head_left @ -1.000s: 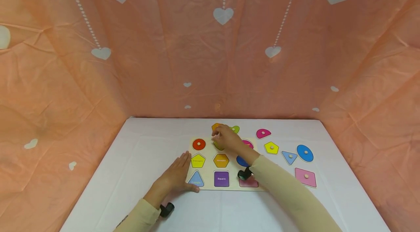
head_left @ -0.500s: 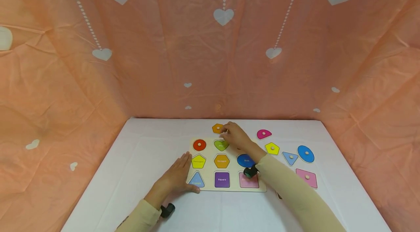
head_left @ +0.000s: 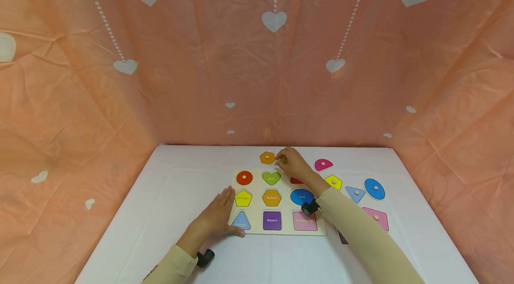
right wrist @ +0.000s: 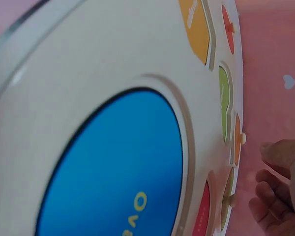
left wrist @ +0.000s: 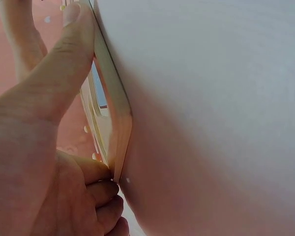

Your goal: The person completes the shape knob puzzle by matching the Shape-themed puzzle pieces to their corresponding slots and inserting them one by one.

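My left hand (head_left: 218, 212) rests against the near left corner of a white shape puzzle board (head_left: 257, 210), straight fingers along its left side and the thumb at its near edge. In the left wrist view, the thumb and fingertips touch the board's edge (left wrist: 120, 113). Beyond the far edge, my right hand (head_left: 295, 163) is over a green heart piece, which it mostly hides in the head view. The right wrist view shows this heart piece (right wrist: 227, 196) with its knob, the loosely bent fingers apart from it. A knobbed orange hexagon piece (head_left: 267, 158) lies just left of those fingers.
A knobbed red circle piece (head_left: 244, 178) sits in the board's far left recess. To the right lie a magenta semicircle (head_left: 323, 165), yellow pentagon (head_left: 333, 182), blue triangle (head_left: 355, 194), blue oval (head_left: 374, 189) and pink rectangle (head_left: 376, 218). A dark purple piece (head_left: 343, 237) shows beneath the right sleeve.
My right hand has moved right from near the orange hexagon to over the green heart piece, uncovering the hexagon and the board's printed heart. My left hand has stayed at the board's corner.
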A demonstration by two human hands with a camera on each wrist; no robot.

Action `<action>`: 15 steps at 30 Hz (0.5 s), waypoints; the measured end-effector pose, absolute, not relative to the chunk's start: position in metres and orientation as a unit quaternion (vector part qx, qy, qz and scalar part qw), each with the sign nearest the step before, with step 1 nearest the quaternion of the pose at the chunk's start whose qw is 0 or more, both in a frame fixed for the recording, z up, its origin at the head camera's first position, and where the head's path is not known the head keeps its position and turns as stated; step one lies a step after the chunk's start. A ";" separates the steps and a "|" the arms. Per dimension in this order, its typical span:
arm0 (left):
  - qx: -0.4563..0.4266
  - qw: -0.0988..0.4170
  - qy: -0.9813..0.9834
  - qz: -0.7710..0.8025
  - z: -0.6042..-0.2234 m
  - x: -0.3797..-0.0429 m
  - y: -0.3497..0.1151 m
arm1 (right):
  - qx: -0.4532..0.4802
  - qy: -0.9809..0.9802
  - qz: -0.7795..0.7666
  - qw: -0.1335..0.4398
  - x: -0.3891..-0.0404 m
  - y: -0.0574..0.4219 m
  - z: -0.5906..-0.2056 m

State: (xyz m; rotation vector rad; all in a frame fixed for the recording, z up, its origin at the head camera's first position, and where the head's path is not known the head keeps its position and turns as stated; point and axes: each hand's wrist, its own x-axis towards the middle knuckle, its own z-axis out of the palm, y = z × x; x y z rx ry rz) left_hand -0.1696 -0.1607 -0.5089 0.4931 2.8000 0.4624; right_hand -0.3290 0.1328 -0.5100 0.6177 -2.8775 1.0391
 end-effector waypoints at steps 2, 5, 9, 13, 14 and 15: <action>0.170 0.129 0.964 0.162 -0.508 -0.169 -0.161 | 0.200 -0.922 0.332 0.013 -0.330 0.134 -0.510; 0.169 0.128 0.963 0.164 -0.508 -0.169 -0.161 | 0.193 -0.923 0.333 0.010 -0.332 0.137 -0.512; 0.168 0.128 0.964 0.164 -0.508 -0.169 -0.161 | 0.178 -0.922 0.343 0.004 -0.332 0.139 -0.513; 0.168 0.129 0.963 0.166 -0.508 -0.169 -0.161 | 0.171 -0.922 0.346 0.002 -0.333 0.141 -0.515; 0.169 0.129 0.963 0.165 -0.508 -0.169 -0.161 | 0.169 -0.923 0.347 0.002 -0.333 0.142 -0.516; 0.169 0.130 0.963 0.165 -0.509 -0.169 -0.161 | 0.167 -0.923 0.346 0.001 -0.333 0.143 -0.517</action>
